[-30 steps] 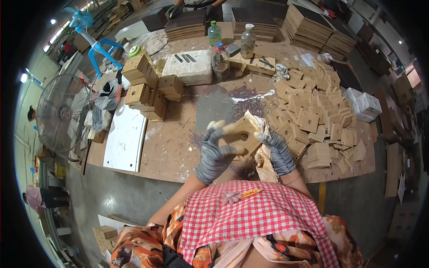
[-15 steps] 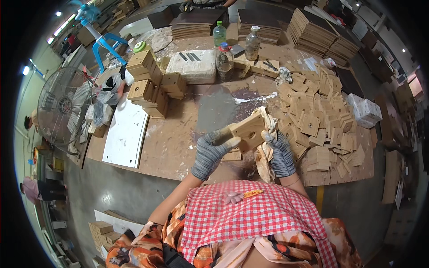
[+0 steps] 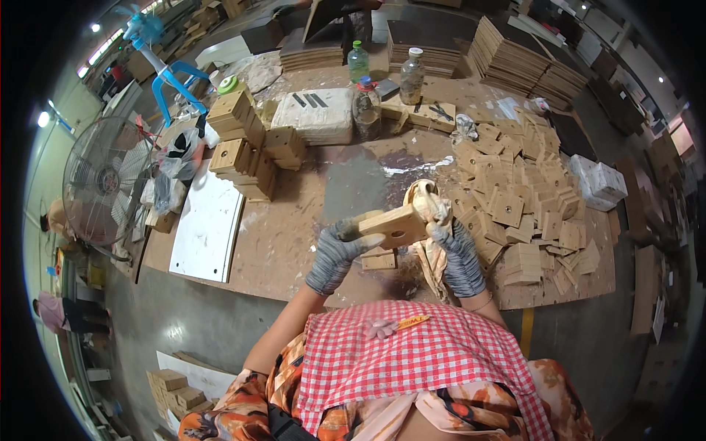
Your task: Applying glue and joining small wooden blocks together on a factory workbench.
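A light wooden block (image 3: 398,229) with a round hole is held up over the table in front of me, tilted so that its long edge shows. My left hand (image 3: 334,253), in a grey knit glove, grips the block's left end between thumb and fingers. My right hand (image 3: 460,257), gloved alike, is closed on a crumpled cream cloth (image 3: 428,202) that lies against the block's right end and hangs down below it. Part of the right fingers is hidden by the cloth. Beneath the held block, another wooden block (image 3: 379,260) lies on the table (image 3: 294,228).
Many loose wooden blocks (image 3: 507,208) are heaped on the right. Stacked blocks (image 3: 239,158) stand at left beside a white board (image 3: 206,224). Farther back are a wrapped bundle (image 3: 312,121), bottles (image 3: 412,77) and a co-worker with a dark panel (image 3: 321,18). A fan (image 3: 107,180) stands left.
The held block has tipped from showing its broad face to a flatter tilt, and my left hand has shifted slightly left. Across the table, the co-worker has raised a dark panel.
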The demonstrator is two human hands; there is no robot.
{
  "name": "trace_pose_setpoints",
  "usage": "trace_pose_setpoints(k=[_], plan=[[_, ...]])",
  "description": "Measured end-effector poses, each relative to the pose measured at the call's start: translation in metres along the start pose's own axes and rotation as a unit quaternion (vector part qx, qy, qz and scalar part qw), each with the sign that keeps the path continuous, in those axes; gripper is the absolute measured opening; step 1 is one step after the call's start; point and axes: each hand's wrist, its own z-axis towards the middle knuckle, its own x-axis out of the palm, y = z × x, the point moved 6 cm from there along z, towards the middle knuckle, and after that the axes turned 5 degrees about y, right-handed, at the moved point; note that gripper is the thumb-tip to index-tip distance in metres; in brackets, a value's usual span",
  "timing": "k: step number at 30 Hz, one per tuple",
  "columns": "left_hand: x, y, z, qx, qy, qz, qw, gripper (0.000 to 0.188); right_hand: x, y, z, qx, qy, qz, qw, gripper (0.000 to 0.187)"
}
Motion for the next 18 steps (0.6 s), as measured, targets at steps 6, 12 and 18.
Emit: trace_pose_setpoints(k=[6,12,18], plan=[[-0.008,0.007,-0.007,0.025,0.037,-0.091,0.995,0.051,-0.020,0.003,0.003,-0.035,-0.037,0.092,0.994,0.044],[-0.013,0.010,-0.005,0.007,0.023,-0.117,0.993,0.050,-0.027,0.020,0.002,-0.062,-0.060,0.098,0.991,0.048],[-0.017,0.013,-0.002,0.035,0.046,-0.100,0.993,0.044,-0.031,0.023,0.006,-0.078,-0.082,0.109,0.988,0.047]])
